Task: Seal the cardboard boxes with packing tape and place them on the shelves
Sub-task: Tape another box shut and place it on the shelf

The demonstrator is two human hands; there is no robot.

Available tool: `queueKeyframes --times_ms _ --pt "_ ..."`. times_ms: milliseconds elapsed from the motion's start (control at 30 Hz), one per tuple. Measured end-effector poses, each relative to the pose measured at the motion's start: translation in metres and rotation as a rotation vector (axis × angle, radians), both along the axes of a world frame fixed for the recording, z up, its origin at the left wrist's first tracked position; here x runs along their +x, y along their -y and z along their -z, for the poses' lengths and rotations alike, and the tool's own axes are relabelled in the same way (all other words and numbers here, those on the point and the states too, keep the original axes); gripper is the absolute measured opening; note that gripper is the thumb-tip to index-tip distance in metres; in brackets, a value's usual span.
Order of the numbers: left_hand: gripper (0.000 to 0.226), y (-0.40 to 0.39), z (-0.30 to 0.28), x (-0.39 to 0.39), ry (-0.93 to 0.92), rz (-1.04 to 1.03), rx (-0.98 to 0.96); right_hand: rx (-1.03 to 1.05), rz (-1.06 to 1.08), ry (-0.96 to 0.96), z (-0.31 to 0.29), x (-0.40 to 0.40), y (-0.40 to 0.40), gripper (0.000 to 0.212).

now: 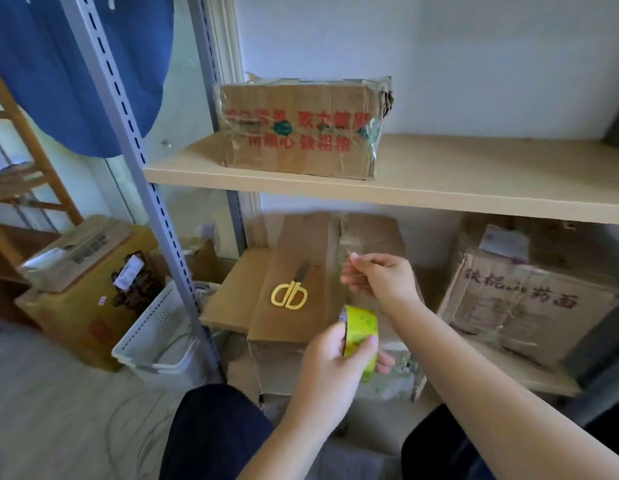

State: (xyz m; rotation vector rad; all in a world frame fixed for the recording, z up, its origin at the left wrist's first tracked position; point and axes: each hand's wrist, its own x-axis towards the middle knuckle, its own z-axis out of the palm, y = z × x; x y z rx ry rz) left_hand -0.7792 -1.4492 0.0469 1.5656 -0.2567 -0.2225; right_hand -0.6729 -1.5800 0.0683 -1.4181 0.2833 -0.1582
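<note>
A long cardboard box (297,271) lies on the lower shelf in front of me, with yellow-handled scissors (290,293) resting on its top. My left hand (330,368) grips a roll of packing tape (360,332) with a yellow-green core just above the box's near end. My right hand (381,277) pinches the pulled-out clear tape end above the box's right side. A taped box with red print (301,129) sits on the upper shelf (474,181).
A worn box with dark lettering (530,299) stands on the lower shelf to the right. Left of the grey shelf upright (152,202) are a white plastic basket (155,330), a yellow-brown box (83,289) and a wooden ladder (24,161). My knees show at the bottom.
</note>
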Motion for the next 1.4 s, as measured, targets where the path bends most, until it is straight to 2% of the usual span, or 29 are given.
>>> queueKeyframes --times_ms 67,133,233,367,433,533,667,733,800,933,1033,1200,1333,1400 --pt "0.016 -0.01 0.007 -0.009 -0.042 0.047 -0.057 -0.031 -0.084 -0.027 0.006 -0.006 -0.001 0.018" --pt "0.027 -0.018 0.017 -0.018 -0.084 0.061 -0.099 -0.056 -0.153 -0.068 0.016 -0.013 0.0 0.019" --pt "0.038 -0.025 0.031 -0.024 -0.134 0.073 -0.108 -0.152 -0.181 -0.064 0.03 -0.019 0.002 0.02" --pt "0.042 -0.024 0.043 -0.028 -0.161 0.083 -0.067 -0.487 -0.14 -0.04 0.038 -0.023 0.004 0.023" --pt "0.042 -0.023 0.047 -0.029 -0.141 0.08 -0.051 -0.576 -0.116 -0.008 0.037 -0.024 0.005 0.02" --pt "0.038 -0.023 0.049 -0.03 -0.056 0.072 -0.023 -0.51 -0.106 0.013 0.036 -0.024 0.007 0.016" --pt "0.031 -0.022 0.042 -0.027 0.021 0.066 -0.063 -0.202 -0.118 -0.016 0.032 -0.023 0.007 0.017" --pt "0.03 -0.02 0.041 -0.023 0.019 0.053 -0.078 -0.137 -0.106 -0.03 0.033 -0.021 0.007 0.018" --pt "0.031 -0.017 0.047 -0.023 -0.002 0.016 -0.048 -0.242 -0.083 -0.037 0.038 -0.019 0.005 0.018" --pt "0.031 -0.022 0.062 -0.033 -0.009 -0.026 0.034 -0.733 -0.095 0.035 0.047 -0.024 -0.001 0.016" --pt "0.028 -0.028 0.065 -0.033 -0.02 -0.025 0.016 -0.783 -0.067 0.135 0.049 -0.024 -0.002 0.016" --pt "0.026 -0.03 0.07 -0.035 0.004 -0.024 0.045 -0.72 -0.043 0.136 0.051 -0.024 -0.002 0.015" --pt "0.026 -0.03 0.075 -0.033 0.012 -0.003 0.041 -0.908 0.015 0.101 0.057 -0.021 -0.006 0.01" --pt "0.026 -0.032 0.076 -0.033 0.028 0.014 0.054 -0.931 0.047 0.128 0.059 -0.021 -0.01 0.012"
